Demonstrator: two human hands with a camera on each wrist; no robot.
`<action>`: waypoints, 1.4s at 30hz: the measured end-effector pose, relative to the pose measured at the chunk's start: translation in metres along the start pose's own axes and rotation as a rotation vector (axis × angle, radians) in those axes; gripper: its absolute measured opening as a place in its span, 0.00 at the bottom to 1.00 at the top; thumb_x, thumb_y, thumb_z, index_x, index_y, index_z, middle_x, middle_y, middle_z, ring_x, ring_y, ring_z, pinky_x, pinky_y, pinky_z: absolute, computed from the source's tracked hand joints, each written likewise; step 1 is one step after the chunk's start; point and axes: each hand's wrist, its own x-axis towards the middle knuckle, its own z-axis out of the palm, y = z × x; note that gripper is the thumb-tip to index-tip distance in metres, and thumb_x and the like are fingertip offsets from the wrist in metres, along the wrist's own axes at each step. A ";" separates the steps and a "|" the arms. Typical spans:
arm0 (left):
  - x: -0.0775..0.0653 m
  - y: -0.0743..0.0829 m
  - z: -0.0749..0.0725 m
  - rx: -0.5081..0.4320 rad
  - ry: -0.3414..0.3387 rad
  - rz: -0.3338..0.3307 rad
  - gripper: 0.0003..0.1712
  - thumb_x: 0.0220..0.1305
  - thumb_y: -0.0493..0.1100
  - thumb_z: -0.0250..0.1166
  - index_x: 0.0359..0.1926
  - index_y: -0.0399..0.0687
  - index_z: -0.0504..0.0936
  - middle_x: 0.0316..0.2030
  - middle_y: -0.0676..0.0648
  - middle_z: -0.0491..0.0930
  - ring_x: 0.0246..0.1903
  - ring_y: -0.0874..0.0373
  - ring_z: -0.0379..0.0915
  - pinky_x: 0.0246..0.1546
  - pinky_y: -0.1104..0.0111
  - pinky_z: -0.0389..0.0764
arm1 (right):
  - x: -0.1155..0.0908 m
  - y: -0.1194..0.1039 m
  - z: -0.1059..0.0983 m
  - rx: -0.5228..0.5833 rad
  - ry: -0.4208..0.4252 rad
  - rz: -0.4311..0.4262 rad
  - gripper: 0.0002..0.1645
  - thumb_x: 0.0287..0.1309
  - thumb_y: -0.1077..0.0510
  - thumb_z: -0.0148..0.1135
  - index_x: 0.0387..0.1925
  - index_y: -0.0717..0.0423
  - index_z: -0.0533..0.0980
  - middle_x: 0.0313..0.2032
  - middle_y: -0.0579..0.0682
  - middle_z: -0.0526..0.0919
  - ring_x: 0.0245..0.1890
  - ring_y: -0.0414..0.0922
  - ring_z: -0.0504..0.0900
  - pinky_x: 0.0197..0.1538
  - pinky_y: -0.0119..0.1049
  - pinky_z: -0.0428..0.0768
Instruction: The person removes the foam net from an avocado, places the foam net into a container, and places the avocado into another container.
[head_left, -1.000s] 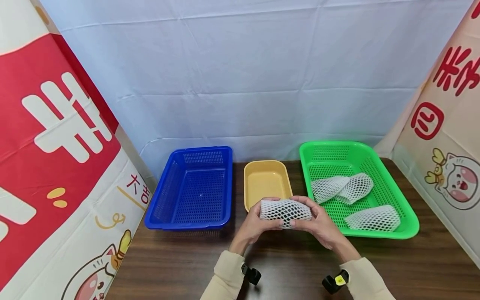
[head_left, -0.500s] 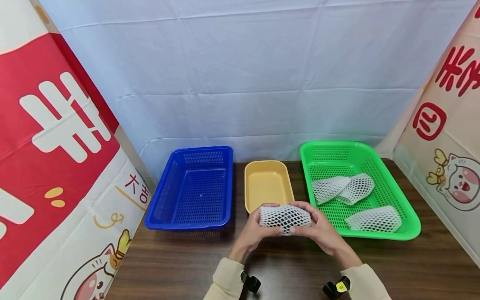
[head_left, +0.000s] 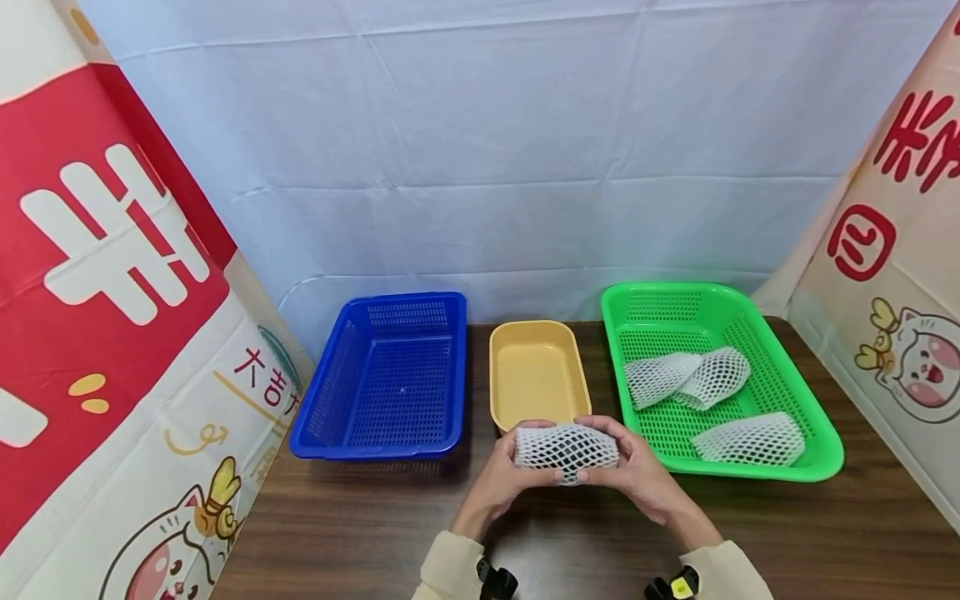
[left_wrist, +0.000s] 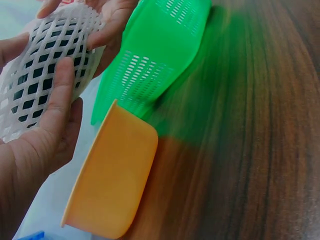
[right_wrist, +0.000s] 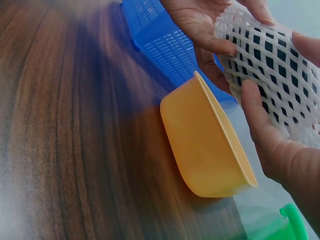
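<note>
A white foam net sleeve (head_left: 567, 450), with something dark showing through its mesh, is held by both hands above the table, just in front of the yellow tray (head_left: 534, 375). My left hand (head_left: 501, 479) grips its left end and my right hand (head_left: 639, 475) its right end, thumbs on the near side and fingers behind. In the left wrist view the net sleeve (left_wrist: 47, 67) bulges in the middle over the dark item, whose kind is hidden by the mesh. The right wrist view has the sleeve (right_wrist: 272, 70) between both hands, thumbs pressing on it.
On the right stands a green basket (head_left: 825, 454) with three more white foam nets (head_left: 752, 439) in it. A blue basket (head_left: 401, 392) is at the left, the yellow tray between the two. Behind the brown table (head_left: 360, 525) hangs a pale cloth (head_left: 480, 167), with printed cloths at the sides.
Both hands, still holding the foam net sleeve, have drawn a little toward the person. The baskets, the tray and the other nets stay where they were.
</note>
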 end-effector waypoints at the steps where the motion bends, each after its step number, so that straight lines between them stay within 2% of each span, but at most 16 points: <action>1: -0.001 -0.001 0.000 0.002 0.002 -0.002 0.35 0.47 0.22 0.70 0.59 0.33 0.72 0.49 0.43 0.76 0.45 0.52 0.75 0.42 0.63 0.80 | 0.000 0.001 0.000 -0.004 0.001 0.002 0.40 0.50 0.75 0.67 0.64 0.69 0.61 0.57 0.59 0.69 0.51 0.48 0.76 0.50 0.41 0.79; 6: -0.007 -0.003 -0.002 0.010 0.018 -0.021 0.36 0.45 0.22 0.71 0.59 0.34 0.72 0.50 0.43 0.76 0.46 0.52 0.75 0.46 0.63 0.79 | -0.002 0.004 0.002 -0.002 -0.007 0.014 0.40 0.50 0.75 0.67 0.64 0.68 0.61 0.57 0.60 0.69 0.51 0.48 0.76 0.49 0.41 0.79; 13: -0.017 -0.010 -0.005 -0.007 0.015 -0.032 0.36 0.45 0.23 0.72 0.58 0.34 0.72 0.50 0.42 0.76 0.47 0.52 0.75 0.46 0.64 0.79 | -0.008 0.009 0.009 0.028 -0.021 0.032 0.40 0.49 0.75 0.68 0.63 0.70 0.60 0.56 0.61 0.69 0.51 0.48 0.76 0.49 0.40 0.79; 30: -0.038 -0.023 -0.012 -0.043 0.020 -0.115 0.37 0.45 0.22 0.72 0.59 0.34 0.72 0.50 0.41 0.76 0.46 0.51 0.75 0.44 0.63 0.79 | -0.021 0.032 0.016 0.053 -0.018 0.102 0.39 0.51 0.74 0.67 0.63 0.69 0.61 0.57 0.59 0.71 0.52 0.49 0.76 0.51 0.42 0.78; 34: -0.043 -0.027 -0.016 -0.009 0.022 -0.119 0.38 0.45 0.22 0.72 0.60 0.32 0.71 0.51 0.41 0.76 0.46 0.52 0.75 0.45 0.64 0.79 | -0.024 0.038 0.020 0.060 -0.017 0.112 0.39 0.52 0.74 0.67 0.64 0.71 0.59 0.57 0.60 0.70 0.52 0.49 0.75 0.51 0.41 0.78; 42: -0.052 -0.031 -0.023 0.143 0.036 -0.110 0.38 0.45 0.27 0.74 0.60 0.34 0.73 0.50 0.45 0.78 0.46 0.54 0.75 0.47 0.67 0.76 | -0.028 0.048 0.026 0.050 0.014 0.141 0.40 0.51 0.73 0.68 0.64 0.72 0.60 0.57 0.61 0.70 0.53 0.47 0.75 0.52 0.39 0.77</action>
